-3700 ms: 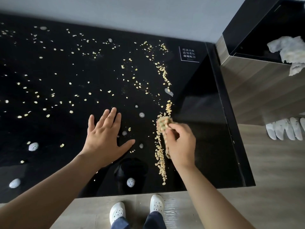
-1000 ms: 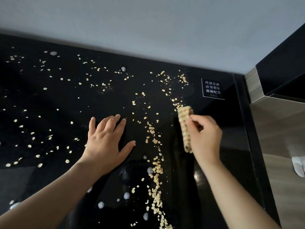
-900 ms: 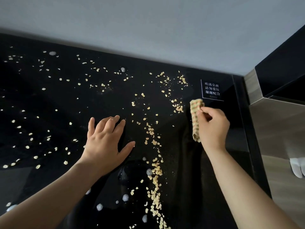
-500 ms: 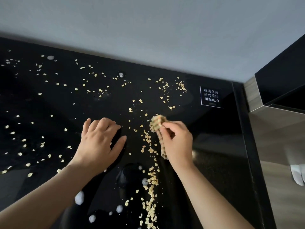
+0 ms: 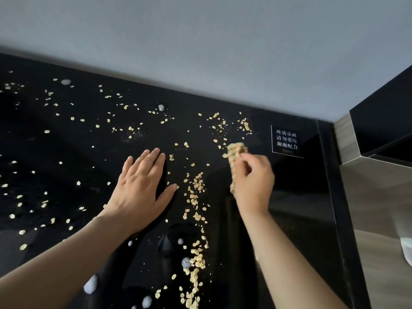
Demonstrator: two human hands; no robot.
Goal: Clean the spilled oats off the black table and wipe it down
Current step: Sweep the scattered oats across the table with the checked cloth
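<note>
Pale oats lie scattered over the glossy black table, with a dense line of them running from the middle down to the near edge. My right hand grips a folded checked cloth set on the table, just right of that line and near a small oat cluster at the back right. My left hand rests flat on the table, fingers spread, left of the line.
A white-lettered label sits on the table's back right corner. Small white foam blobs dot the surface. A grey wall backs the table. A wood-panelled cabinet stands at the right edge.
My right hand has carried the cloth from the middle oat line back out to the right and farther away. My left hand has flattened and spread its fingers.
</note>
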